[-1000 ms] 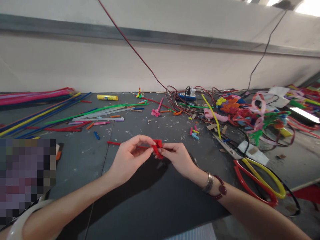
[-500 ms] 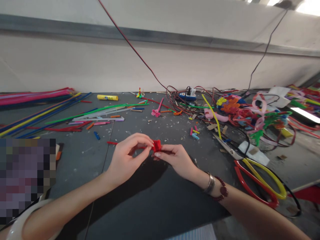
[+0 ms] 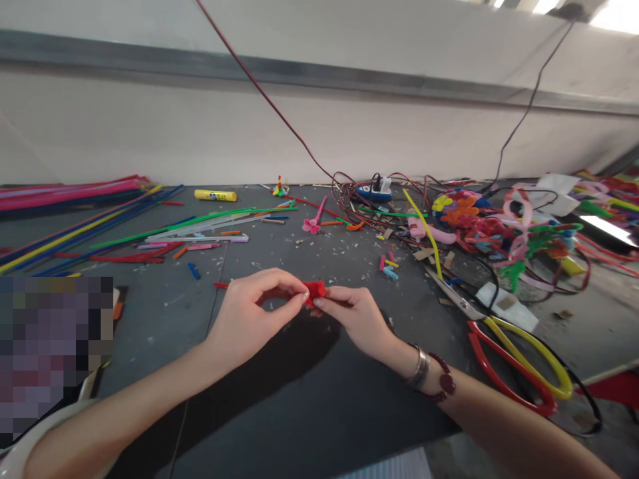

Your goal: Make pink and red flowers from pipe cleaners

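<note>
Between my two hands, just above the dark table (image 3: 279, 426), is a small bent piece of red pipe cleaner (image 3: 315, 290). My left hand (image 3: 254, 316) pinches its left side between thumb and forefinger. On its right side, the thumb and fingers of my right hand (image 3: 352, 316) are closed on it. The fingertips cover part of its shape. A straight red pipe cleaner length (image 3: 223, 285) shows to the left of my left hand; whether it joins the held piece is hidden. A pink pipe-cleaner flower (image 3: 312, 225) lies beyond my hands.
Big scissors (image 3: 466, 307) with red and yellow handles lie at right. Behind them are coiled cables (image 3: 344, 193) and a heap of pipe-cleaner shapes (image 3: 462, 209). Long pipe cleaners (image 3: 74, 193) and a yellow glue stick (image 3: 215, 195) lie at back left. Short cut pieces (image 3: 389, 266) are scattered about.
Both hands have shifted very slightly, and the left fingertips now press closer onto the red piece, which has turned a little. Everything else on the table stays put.
</note>
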Action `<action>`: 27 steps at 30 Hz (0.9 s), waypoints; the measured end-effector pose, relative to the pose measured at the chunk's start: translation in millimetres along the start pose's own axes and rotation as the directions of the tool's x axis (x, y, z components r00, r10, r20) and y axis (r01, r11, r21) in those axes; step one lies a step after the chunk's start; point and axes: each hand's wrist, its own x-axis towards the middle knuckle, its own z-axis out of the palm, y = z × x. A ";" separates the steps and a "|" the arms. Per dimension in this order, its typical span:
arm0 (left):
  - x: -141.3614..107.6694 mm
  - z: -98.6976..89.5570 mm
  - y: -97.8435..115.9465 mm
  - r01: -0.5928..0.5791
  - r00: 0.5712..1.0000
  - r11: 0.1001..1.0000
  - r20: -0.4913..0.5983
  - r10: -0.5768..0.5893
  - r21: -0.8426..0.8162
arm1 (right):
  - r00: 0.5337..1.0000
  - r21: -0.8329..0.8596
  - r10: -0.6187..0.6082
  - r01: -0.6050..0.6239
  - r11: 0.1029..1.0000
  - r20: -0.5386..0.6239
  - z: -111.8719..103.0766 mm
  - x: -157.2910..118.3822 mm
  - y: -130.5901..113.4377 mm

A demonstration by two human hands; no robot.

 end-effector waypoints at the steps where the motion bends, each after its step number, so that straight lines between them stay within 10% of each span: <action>1: -0.1 0.4 0.9 0.054 0.999 0.998 -0.003 -0.054 -0.038 | 1.000 -0.017 -0.012 0.012 1.000 -0.011 -0.2 -0.3 -0.1; 7: -0.1 2.9 -0.3 0.223 0.972 0.963 -0.033 -0.231 -0.150 | 0.998 -0.098 -0.054 0.051 0.994 -0.021 -1.8 -1.0 1.8; 15: -3.9 7.7 -6.1 0.152 0.977 0.985 -0.135 -0.162 -0.081 | 0.997 -0.134 -0.075 0.079 0.988 0.031 1.0 -3.6 4.3; 22: 8.3 -6.8 -2.7 0.111 0.984 0.980 0.157 -0.085 -0.165 | 0.998 0.033 0.058 -0.058 0.998 -0.005 -1.3 0.0 2.6; 27: 8.5 -12.4 -2.7 -0.002 0.997 0.999 0.074 -0.001 0.041 | 0.999 0.012 0.034 -0.035 0.999 0.030 -1.0 -0.9 2.4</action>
